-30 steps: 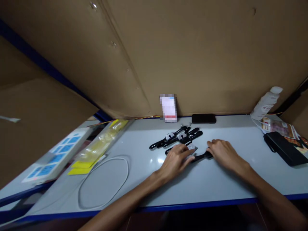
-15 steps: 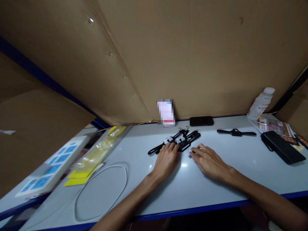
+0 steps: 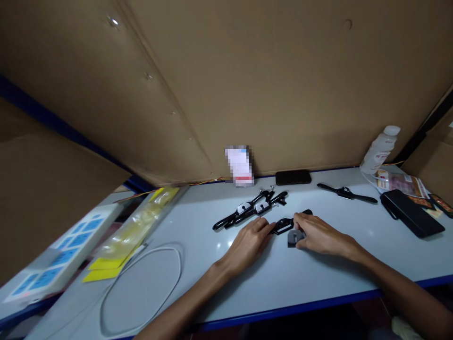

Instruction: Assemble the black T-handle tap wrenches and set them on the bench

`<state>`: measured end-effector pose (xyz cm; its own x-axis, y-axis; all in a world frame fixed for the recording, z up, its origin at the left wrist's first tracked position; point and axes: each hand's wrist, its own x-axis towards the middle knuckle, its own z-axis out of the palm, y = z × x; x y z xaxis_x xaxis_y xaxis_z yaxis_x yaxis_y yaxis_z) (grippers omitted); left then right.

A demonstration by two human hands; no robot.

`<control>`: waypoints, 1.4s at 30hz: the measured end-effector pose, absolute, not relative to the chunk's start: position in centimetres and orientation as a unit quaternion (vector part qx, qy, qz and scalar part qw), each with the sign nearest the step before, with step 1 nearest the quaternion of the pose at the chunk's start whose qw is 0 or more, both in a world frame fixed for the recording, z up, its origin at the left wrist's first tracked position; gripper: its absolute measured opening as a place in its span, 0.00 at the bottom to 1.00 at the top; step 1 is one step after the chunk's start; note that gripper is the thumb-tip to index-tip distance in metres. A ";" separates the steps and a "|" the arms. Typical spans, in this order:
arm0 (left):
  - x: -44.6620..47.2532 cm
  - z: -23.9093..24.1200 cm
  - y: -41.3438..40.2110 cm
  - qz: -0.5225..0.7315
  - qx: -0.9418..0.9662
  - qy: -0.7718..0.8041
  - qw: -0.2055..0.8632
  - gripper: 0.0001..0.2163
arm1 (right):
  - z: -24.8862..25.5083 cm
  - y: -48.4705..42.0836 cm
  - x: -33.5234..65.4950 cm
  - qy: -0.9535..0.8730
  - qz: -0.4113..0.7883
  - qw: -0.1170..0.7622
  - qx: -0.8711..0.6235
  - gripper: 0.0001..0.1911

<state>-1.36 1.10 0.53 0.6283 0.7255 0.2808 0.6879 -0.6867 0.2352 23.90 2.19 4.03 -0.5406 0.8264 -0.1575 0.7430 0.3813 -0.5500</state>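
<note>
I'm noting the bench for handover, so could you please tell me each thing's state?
Left hand: holding black tool.
Right hand: pinching grey blade.
Black tool: no blade fitted.
Grey blade: separate.
Two similar tools: overlapping, plates fitted.
Lone tool: lying apart.
Bottle: capped, standing.
White cable: loosely looped.
Black phone-like slab: lying flat.
Black case: lying flat.

Near middle of white tabletop (image 3: 283, 283): black two-handled metal frame (image 3: 284, 225) between left hand (image 3: 249, 238) and right hand (image 3: 323, 233); slotted grey metal blade (image 3: 293, 239) at right fingers, just nearer than frame. Far-left of frame, two black metal tools with grey plates (image 3: 244, 208), side by side. Far edge behind: flat black rectangular slab (image 3: 293, 177). Right, farther than right hand: slim black two-handled bar (image 3: 346, 192); beyond it rightward, oblong black case (image 3: 412, 212). Left, near: looped white cable (image 3: 180, 264).
</note>
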 end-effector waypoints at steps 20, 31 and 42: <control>-1.3 0.7 1.0 0.133 0.948 0.285 -0.038 0.16 | 0.5 4.8 22.8 -0.694 0.445 0.354 -0.441 0.02; -1.3 0.8 1.1 0.151 0.945 0.289 -0.018 0.14 | 1.2 4.7 22.4 -0.724 0.425 0.293 -0.456 0.04; -0.8 1.4 1.1 0.189 0.926 0.325 0.046 0.09 | 1.9 5.1 22.9 -0.765 0.340 0.279 -0.471 0.05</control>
<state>-0.84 1.06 1.41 0.7180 0.6182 0.3198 0.5833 -0.7851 0.2081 22.92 5.07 1.92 -0.4007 0.9101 0.1054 0.5311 0.3245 -0.7828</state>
